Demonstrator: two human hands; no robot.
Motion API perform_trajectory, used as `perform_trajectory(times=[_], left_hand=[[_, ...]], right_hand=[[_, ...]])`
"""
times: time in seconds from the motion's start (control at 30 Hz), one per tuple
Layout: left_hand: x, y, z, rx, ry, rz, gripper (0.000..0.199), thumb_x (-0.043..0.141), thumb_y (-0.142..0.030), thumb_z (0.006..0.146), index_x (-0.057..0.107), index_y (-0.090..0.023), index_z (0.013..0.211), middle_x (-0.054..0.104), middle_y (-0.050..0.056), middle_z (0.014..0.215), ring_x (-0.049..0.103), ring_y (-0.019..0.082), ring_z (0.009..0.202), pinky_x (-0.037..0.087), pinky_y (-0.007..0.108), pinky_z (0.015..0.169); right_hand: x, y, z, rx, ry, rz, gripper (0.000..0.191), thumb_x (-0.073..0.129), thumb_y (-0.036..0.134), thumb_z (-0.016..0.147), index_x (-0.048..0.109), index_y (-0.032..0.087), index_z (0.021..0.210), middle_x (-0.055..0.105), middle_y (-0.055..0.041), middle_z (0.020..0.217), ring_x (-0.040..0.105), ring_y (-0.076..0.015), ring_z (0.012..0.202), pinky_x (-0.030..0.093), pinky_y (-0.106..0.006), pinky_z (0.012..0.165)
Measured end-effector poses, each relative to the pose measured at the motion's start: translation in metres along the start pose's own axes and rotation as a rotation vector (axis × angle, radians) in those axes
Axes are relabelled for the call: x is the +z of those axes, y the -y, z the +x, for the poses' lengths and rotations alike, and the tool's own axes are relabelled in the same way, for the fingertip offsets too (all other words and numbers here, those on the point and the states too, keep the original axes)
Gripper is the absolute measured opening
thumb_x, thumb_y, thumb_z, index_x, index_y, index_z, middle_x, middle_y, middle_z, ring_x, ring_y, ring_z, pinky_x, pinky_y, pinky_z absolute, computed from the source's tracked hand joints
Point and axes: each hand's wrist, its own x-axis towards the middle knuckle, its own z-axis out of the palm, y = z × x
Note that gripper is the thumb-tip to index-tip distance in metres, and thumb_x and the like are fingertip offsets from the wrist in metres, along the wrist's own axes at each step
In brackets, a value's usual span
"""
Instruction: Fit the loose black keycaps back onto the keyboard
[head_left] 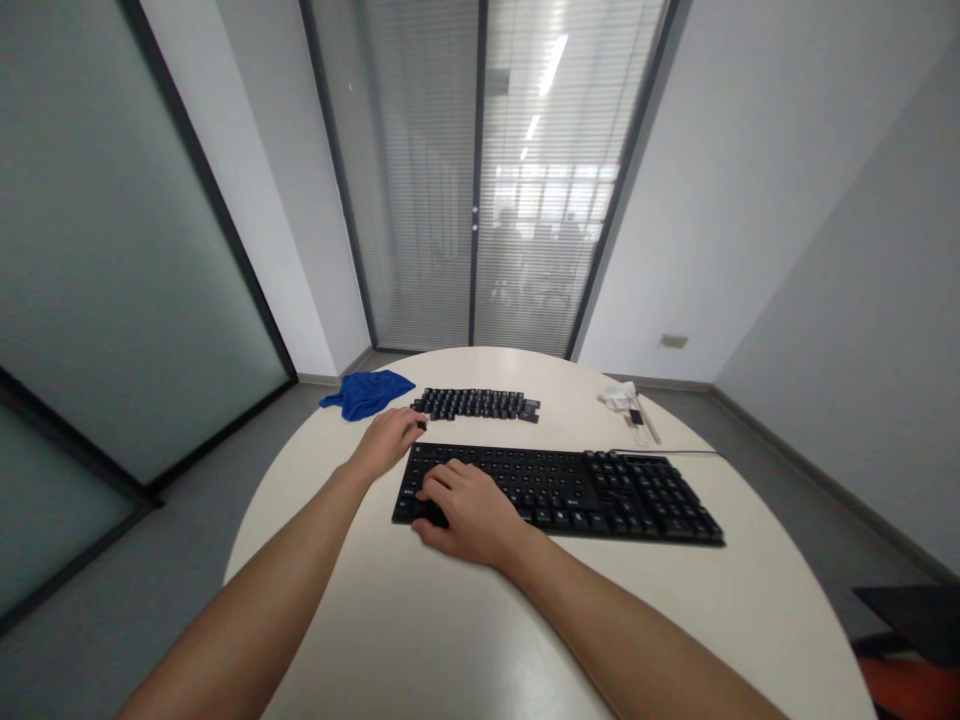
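Observation:
A black keyboard (577, 495) lies across the table, many of its key positions on the left and middle bare of keycaps. My right hand (472, 510) rests on its left part, fingers bent over the keys and the thumb apart at the front edge. Nothing shows held in it, though the fingertips are partly hidden. Beyond the keyboard's top left corner, my left hand (386, 442) pinches a small black keycap (421, 425) at its fingertips. Just past that hand, loose black keycaps (480, 404) are laid out in rows on the table.
A crumpled blue cloth (367, 394) lies at the table's far left. At the far right are a white crumpled tissue (619, 396) and a thin stick-like tool (648, 420). The keyboard's cable (675, 452) runs right over the round white table (420, 620). Glass partitions stand behind.

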Motion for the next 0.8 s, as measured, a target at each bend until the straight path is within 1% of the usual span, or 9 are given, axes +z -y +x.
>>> perform_trajectory(times=[0.1, 0.23, 0.37, 0.43, 0.5, 0.53, 0.6, 0.67, 0.8], left_hand=[[-0.001, 0.000, -0.001, -0.017, -0.035, -0.021, 0.025, 0.057, -0.030, 0.089, 0.071, -0.021, 0.108, 0.071, 0.007, 0.111, 0.062, 0.028, 0.108, 0.044, 0.040, 0.100], [-0.005, -0.004, -0.003, -0.035, -0.104, -0.061, 0.029, 0.060, -0.034, 0.088, 0.070, -0.019, 0.112, 0.072, 0.007, 0.107, 0.064, 0.027, 0.101, 0.047, 0.039, 0.094], [-0.009, -0.014, -0.004, 0.005, -0.115, -0.121, 0.027, 0.065, -0.036, 0.086, 0.072, -0.020, 0.107, 0.072, 0.006, 0.103, 0.065, 0.025, 0.099, 0.048, 0.037, 0.094], [-0.011, -0.021, -0.005, 0.055, -0.099, -0.179, 0.023, 0.067, -0.036, 0.086, 0.073, -0.021, 0.103, 0.073, 0.005, 0.103, 0.065, 0.025, 0.100, 0.048, 0.037, 0.094], [-0.012, -0.027, -0.006, 0.096, -0.079, -0.226, 0.021, 0.069, -0.035, 0.085, 0.074, -0.021, 0.100, 0.073, 0.005, 0.103, 0.065, 0.025, 0.100, 0.048, 0.037, 0.094], [-0.013, -0.030, -0.007, 0.105, -0.069, -0.237, 0.021, 0.069, -0.035, 0.085, 0.074, -0.021, 0.100, 0.073, 0.006, 0.103, 0.065, 0.025, 0.100, 0.049, 0.037, 0.094], [-0.013, -0.035, -0.008, 0.110, -0.043, -0.252, 0.021, 0.070, -0.034, 0.085, 0.073, -0.021, 0.101, 0.073, 0.006, 0.103, 0.066, 0.024, 0.100, 0.049, 0.037, 0.094], [-0.013, -0.040, -0.009, 0.108, -0.016, -0.274, 0.023, 0.073, -0.034, 0.083, 0.073, -0.021, 0.102, 0.073, 0.006, 0.102, 0.066, 0.024, 0.099, 0.050, 0.038, 0.094], [-0.011, -0.048, -0.009, 0.084, 0.045, -0.373, 0.031, 0.077, -0.033, 0.080, 0.071, -0.020, 0.107, 0.074, 0.005, 0.102, 0.069, 0.023, 0.095, 0.053, 0.036, 0.091]], right_hand=[[0.000, -0.001, 0.000, 0.004, 0.001, 0.012, 0.027, 0.069, 0.039, 0.086, 0.065, 0.019, 0.102, 0.066, -0.0069, 0.101, 0.056, -0.0244, 0.096, 0.046, -0.036, 0.084], [-0.001, -0.001, 0.000, 0.016, 0.004, 0.044, 0.027, 0.069, 0.039, 0.085, 0.065, 0.019, 0.103, 0.067, -0.0074, 0.101, 0.057, -0.0247, 0.097, 0.046, -0.036, 0.085], [-0.005, 0.001, 0.000, 0.064, -0.015, 0.149, 0.023, 0.067, 0.037, 0.088, 0.066, 0.019, 0.101, 0.069, -0.0072, 0.101, 0.059, -0.0239, 0.097, 0.046, -0.036, 0.087], [-0.007, -0.002, 0.002, 0.141, -0.051, 0.260, 0.017, 0.063, 0.032, 0.092, 0.066, 0.020, 0.104, 0.070, -0.0057, 0.102, 0.061, -0.0214, 0.096, 0.047, -0.034, 0.087], [-0.009, -0.009, 0.004, 0.266, -0.107, 0.361, 0.017, 0.057, 0.023, 0.095, 0.064, 0.021, 0.111, 0.071, -0.0043, 0.102, 0.064, -0.0184, 0.092, 0.048, -0.031, 0.085], [-0.010, -0.015, 0.005, 0.339, -0.139, 0.381, 0.019, 0.055, 0.020, 0.095, 0.064, 0.021, 0.112, 0.071, -0.0043, 0.101, 0.065, -0.0175, 0.088, 0.048, -0.031, 0.082], [-0.013, -0.027, 0.006, 0.411, -0.182, 0.367, 0.019, 0.056, 0.017, 0.094, 0.065, 0.021, 0.110, 0.071, -0.0051, 0.104, 0.065, -0.0176, 0.087, 0.049, -0.031, 0.084], [-0.017, -0.038, 0.005, 0.413, -0.208, 0.344, 0.020, 0.060, 0.017, 0.092, 0.065, 0.020, 0.111, 0.071, -0.0053, 0.107, 0.064, -0.0178, 0.088, 0.049, -0.033, 0.087], [-0.020, -0.048, 0.002, 0.280, -0.222, 0.353, 0.026, 0.063, 0.015, 0.090, 0.065, 0.024, 0.114, 0.070, -0.0047, 0.111, 0.063, -0.0191, 0.101, 0.047, -0.035, 0.096]])
